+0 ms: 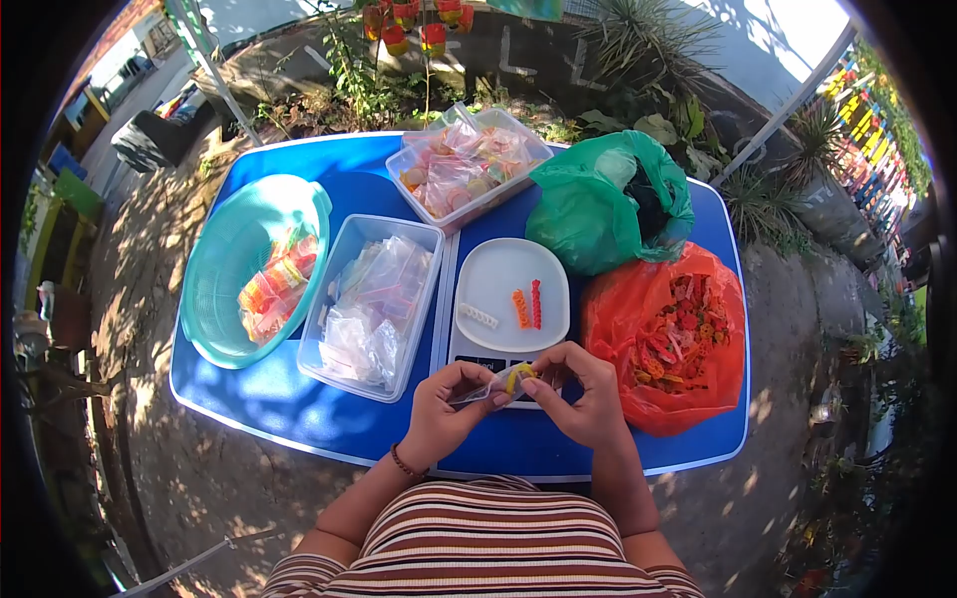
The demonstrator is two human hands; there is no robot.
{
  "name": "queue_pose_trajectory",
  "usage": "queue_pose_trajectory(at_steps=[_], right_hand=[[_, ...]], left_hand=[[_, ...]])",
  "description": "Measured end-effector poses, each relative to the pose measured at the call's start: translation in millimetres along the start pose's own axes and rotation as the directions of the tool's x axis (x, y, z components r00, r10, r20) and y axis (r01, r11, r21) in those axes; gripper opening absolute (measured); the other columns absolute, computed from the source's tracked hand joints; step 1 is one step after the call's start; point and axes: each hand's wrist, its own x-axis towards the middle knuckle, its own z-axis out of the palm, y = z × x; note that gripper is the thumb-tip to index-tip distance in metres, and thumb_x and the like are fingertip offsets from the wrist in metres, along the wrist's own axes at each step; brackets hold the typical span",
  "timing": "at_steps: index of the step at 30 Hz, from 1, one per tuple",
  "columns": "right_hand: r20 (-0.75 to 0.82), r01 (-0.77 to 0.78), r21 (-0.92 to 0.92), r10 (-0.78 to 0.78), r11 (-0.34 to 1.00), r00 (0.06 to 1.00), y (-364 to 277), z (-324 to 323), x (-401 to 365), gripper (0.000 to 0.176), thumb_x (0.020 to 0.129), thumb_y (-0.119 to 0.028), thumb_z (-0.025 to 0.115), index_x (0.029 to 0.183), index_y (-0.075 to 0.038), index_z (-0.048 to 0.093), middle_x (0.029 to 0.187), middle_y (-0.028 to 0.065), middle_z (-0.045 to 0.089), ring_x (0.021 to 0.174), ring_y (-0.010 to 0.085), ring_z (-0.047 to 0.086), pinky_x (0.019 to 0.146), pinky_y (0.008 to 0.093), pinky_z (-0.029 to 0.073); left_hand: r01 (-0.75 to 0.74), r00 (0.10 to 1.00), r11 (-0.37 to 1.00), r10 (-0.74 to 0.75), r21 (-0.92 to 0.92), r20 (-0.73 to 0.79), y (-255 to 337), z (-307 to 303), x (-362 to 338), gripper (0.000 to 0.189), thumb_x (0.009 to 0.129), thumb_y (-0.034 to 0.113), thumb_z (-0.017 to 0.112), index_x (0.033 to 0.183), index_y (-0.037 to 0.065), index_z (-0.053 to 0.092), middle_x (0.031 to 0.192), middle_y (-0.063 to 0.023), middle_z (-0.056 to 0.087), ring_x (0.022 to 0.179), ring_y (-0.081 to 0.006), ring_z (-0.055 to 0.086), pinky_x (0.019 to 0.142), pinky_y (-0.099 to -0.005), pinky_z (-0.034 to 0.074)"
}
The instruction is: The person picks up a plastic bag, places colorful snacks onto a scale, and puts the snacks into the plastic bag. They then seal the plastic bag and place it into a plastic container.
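Note:
My left hand [449, 407] pinches a small clear plastic bag [478, 395] at the table's front edge. Fingers of my right hand [586, 399] are closed at the bag's other side, by a yellow twisted piece [517, 377] that appears to be in its mouth. Just beyond my hands is a kitchen scale [469, 349] with a white tray [498, 261] on top, partly covered by my fingers. On that tray lie a white spiral piece [478, 316], an orange one [520, 309] and a red one [536, 304].
An orange-red bag [608, 349] of colourful pieces sits right, below a green plastic bag [578, 214]. To the left are a box of clear bags [424, 329] and a turquoise basket [214, 289] with filled packets. Another box [518, 181] of packets stands behind on the blue table [269, 414].

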Motion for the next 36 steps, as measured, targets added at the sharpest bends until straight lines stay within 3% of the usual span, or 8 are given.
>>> queue_pose_trajectory(at_steps=[4,8,10,14,17,29,32,36], right_hand=[[0.036,-0.099,0.097,0.096,0.99,0.995,-1,0,-2,0.015,0.088,0.0,0.076,0.098,0.001,0.065,0.091,0.0049,0.068,0.079,0.0057,0.062,0.07,0.0217,0.048],[0.076,-0.126,0.36,0.105,0.925,0.992,4,0,-4,0.019,0.087,-0.001,0.077,0.102,0.002,0.066,0.094,0.0057,0.07,0.082,0.0083,0.064,0.072,0.0233,0.049],[0.03,-0.071,0.483,0.064,0.873,0.997,7,-3,-3,0.019,0.088,0.0,0.076,0.103,0.002,0.064,0.099,0.0074,0.069,0.089,0.0099,0.065,0.077,0.0243,0.05],[-0.102,0.115,0.6,-0.067,0.792,0.993,14,-3,3,0.018,0.089,0.005,0.073,0.103,0.003,0.061,0.104,0.0099,0.067,0.096,0.0118,0.065,0.084,0.0266,0.053],[-0.077,0.026,0.647,0.032,0.762,0.997,1,1,2,0.016,0.09,0.009,0.07,0.1,0.004,0.059,0.103,0.0106,0.067,0.097,0.0127,0.066,0.086,0.0277,0.054],[0.295,-0.046,0.125,0.007,0.991,0.955,-8,-19,2,0.017,0.095,0.012,0.059,0.111,0.006,0.062,0.105,0.0118,0.069,0.102,0.0161,0.07,0.086,0.0276,0.057],[0.379,-0.093,0.099,0.049,0.991,0.924,-7,-21,4,0.014,0.095,0.009,0.062,0.109,0.006,0.063,0.106,0.0129,0.071,0.104,0.0159,0.07,0.087,0.0278,0.057],[0.211,-0.124,0.272,0.067,0.954,0.975,0,-12,2,0.016,0.091,0.006,0.07,0.106,0.004,0.065,0.101,0.0098,0.072,0.089,0.0127,0.07,0.077,0.0261,0.056]], left_hand=[[-0.1,0.988,0.978,0.076,0.185,0.132,11,0,2,0.03,0.091,0.003,0.077,0.118,-0.002,0.064,0.109,-0.0092,0.072,0.098,-0.0126,0.07,0.085,-0.0268,0.058],[0.018,0.992,0.997,-0.028,0.08,0.126,22,4,1,0.033,0.091,0.004,0.076,0.122,-0.002,0.065,0.109,-0.0093,0.074,0.099,-0.013,0.071,0.086,-0.0279,0.058],[-0.048,0.989,0.972,0.014,0.231,0.146,17,0,2,0.032,0.092,0.005,0.076,0.121,-0.002,0.067,0.108,-0.0091,0.075,0.099,-0.0132,0.071,0.087,-0.0284,0.058],[0.03,0.993,0.992,-0.043,0.124,0.107,14,3,1,0.028,0.091,0.007,0.077,0.117,-0.001,0.069,0.105,-0.0085,0.075,0.097,-0.0128,0.072,0.087,-0.0284,0.058],[0.042,0.995,0.99,-0.054,0.132,0.085,13,4,2,0.029,0.09,0.008,0.079,0.116,-0.001,0.069,0.105,-0.0082,0.075,0.095,-0.0128,0.072,0.087,-0.0282,0.058],[0.004,0.995,0.998,-0.011,0.06,0.103,8,-2,4,0.031,0.087,0.008,0.082,0.114,-0.002,0.071,0.105,-0.0075,0.074,0.095,-0.0115,0.07,0.086,-0.0268,0.056],[0.037,0.981,0.996,-0.051,0.076,0.186,9,-2,3,0.029,0.089,0.008,0.079,0.115,-0.001,0.072,0.105,-0.0065,0.074,0.095,-0.0106,0.069,0.085,-0.026,0.056],[0.134,0.962,0.991,-0.128,-0.01,0.241,18,2,0,0.027,0.092,0.011,0.078,0.115,-0.001,0.072,0.105,-0.0061,0.074,0.095,-0.0089,0.068,0.085,-0.0254,0.055]])
